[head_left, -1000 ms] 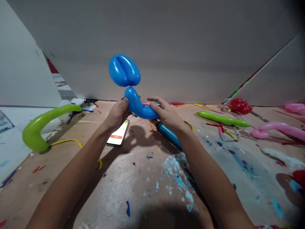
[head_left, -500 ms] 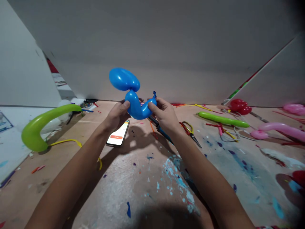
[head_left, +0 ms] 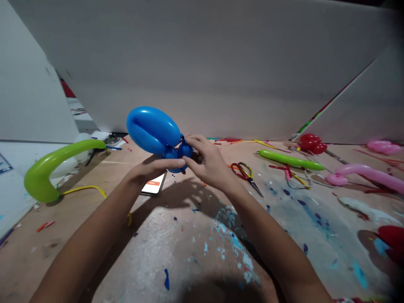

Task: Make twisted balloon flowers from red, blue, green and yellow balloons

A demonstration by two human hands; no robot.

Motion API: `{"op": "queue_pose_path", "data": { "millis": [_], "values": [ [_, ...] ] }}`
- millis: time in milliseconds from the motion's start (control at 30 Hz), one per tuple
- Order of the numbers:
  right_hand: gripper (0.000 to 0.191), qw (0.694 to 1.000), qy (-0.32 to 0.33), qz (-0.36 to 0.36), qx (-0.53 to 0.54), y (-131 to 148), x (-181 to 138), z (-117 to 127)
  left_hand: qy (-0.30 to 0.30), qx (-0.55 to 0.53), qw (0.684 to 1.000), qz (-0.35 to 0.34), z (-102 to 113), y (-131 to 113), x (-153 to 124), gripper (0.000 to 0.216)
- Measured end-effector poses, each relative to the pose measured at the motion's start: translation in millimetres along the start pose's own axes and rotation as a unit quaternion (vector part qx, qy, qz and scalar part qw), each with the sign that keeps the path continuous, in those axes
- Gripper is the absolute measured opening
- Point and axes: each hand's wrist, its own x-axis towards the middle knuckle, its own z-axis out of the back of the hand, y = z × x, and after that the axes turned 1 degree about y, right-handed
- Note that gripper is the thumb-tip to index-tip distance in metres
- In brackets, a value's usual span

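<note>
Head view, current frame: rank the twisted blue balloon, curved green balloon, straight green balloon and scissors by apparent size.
1. Twisted blue balloon and curved green balloon: too close to rank, the blue one being partly covered.
2. Straight green balloon
3. Scissors

At the left of the frame, a curved lime-green balloon (head_left: 41, 170) was seen on the paint-spotted tabletop (head_left: 195, 244), with a yellow strip (head_left: 85, 188) beside it. Left of centre, a lit phone (head_left: 153, 188) was partly shown. Scissors (head_left: 249, 179) with red and yellow handles were seen right of centre, and a straight green balloon (head_left: 290, 160), red balloons (head_left: 312, 144) and a pink balloon (head_left: 372, 171) were spread toward the right edge.
</note>
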Motion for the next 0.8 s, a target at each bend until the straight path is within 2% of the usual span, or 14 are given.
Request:
{"op": "queue_pose_path", "data": {
  "millis": [100, 200, 333, 400, 500, 633, 700, 800],
  "values": [
    [0.040, 0.999, 0.048, -0.001, 0.018, -3.2, 0.8, 3.4, -0.023, 0.041, 0.999, 0.015, 2.0, 0.6, -0.3, 0.036],
    [0.032, 0.993, 0.068, -0.030, 0.090, -9.9, 1.9, 5.7, -0.053, 0.038, 0.998, 0.018, -1.2, -0.9, 1.9, 0.031],
    [0.021, 0.988, -0.030, -0.107, 0.108, -16.2, 2.4, 4.7, -0.080, 0.049, 0.995, 0.044, -7.5, -1.7, 4.6, 0.032],
    [0.018, 0.986, -0.069, -0.111, 0.102, -17.0, 2.0, 2.6, -0.089, 0.076, 0.991, 0.059, -8.9, -1.0, 5.3, 0.032],
    [0.016, 0.988, -0.086, -0.081, 0.095, -16.6, 1.3, -1.2, -0.093, 0.097, 0.989, 0.055, -9.0, 0.2, 6.0, 0.034],
    [0.017, 0.992, -0.090, -0.063, 0.066, -18.4, 0.3, -3.5, -0.093, 0.031, 0.994, 0.044, -8.8, 0.5, 7.8, 0.040],
    [0.017, 0.996, -0.082, -0.035, 0.019, -21.0, -0.5, -1.9, -0.093, -0.012, 0.993, 0.069, -8.8, 0.6, 9.0, 0.040],
    [0.017, 0.991, -0.062, 0.048, -0.109, -23.7, -1.6, 2.3, -0.089, -0.053, 0.985, 0.134, -5.1, 3.1, 10.6, 0.032]
  ]
}}
